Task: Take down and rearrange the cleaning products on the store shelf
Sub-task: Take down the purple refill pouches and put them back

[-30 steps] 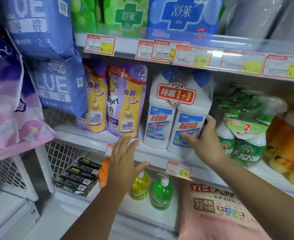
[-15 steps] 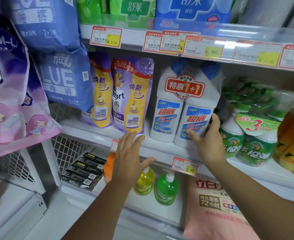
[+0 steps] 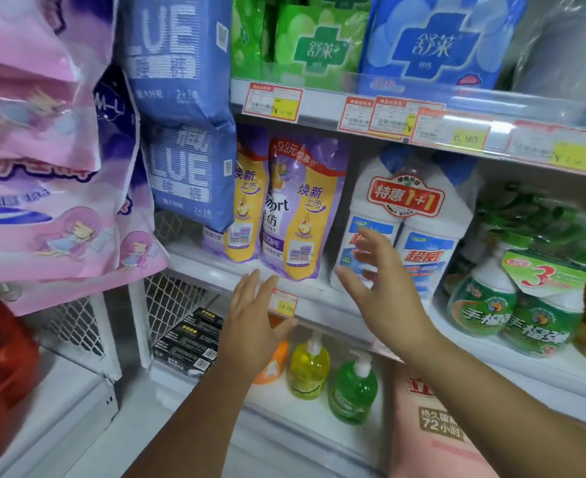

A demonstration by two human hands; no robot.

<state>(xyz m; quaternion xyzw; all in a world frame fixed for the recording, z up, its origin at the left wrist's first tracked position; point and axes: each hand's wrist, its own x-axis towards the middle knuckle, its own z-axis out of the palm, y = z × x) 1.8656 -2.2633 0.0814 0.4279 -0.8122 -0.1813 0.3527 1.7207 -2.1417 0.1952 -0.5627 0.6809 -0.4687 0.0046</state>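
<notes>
A shrink-wrapped twin pack of white cleaner bottles (image 3: 422,215) with blue caps and a red 1+1 sticker stands on the middle shelf (image 3: 319,298). My right hand (image 3: 381,284) hovers open in front of its left bottle, fingers spread, holding nothing. Two purple and yellow softener pouches (image 3: 302,208) stand to the left of the bottles. My left hand (image 3: 253,326) is open just below the pouches, at the shelf edge beside a price tag (image 3: 283,305), and holds nothing.
Green hand-soap bottles in a 3-pack (image 3: 512,305) stand right of the cleaner. Below are yellow (image 3: 307,367) and green (image 3: 353,391) pump bottles, black boxes (image 3: 188,336) and a pink detergent bag (image 3: 436,436). Blue and pink packs (image 3: 181,115) hang at the left.
My right hand has let go of the right side of the twin pack and swung left, now in front of its left bottle. The view has shifted left and closer.
</notes>
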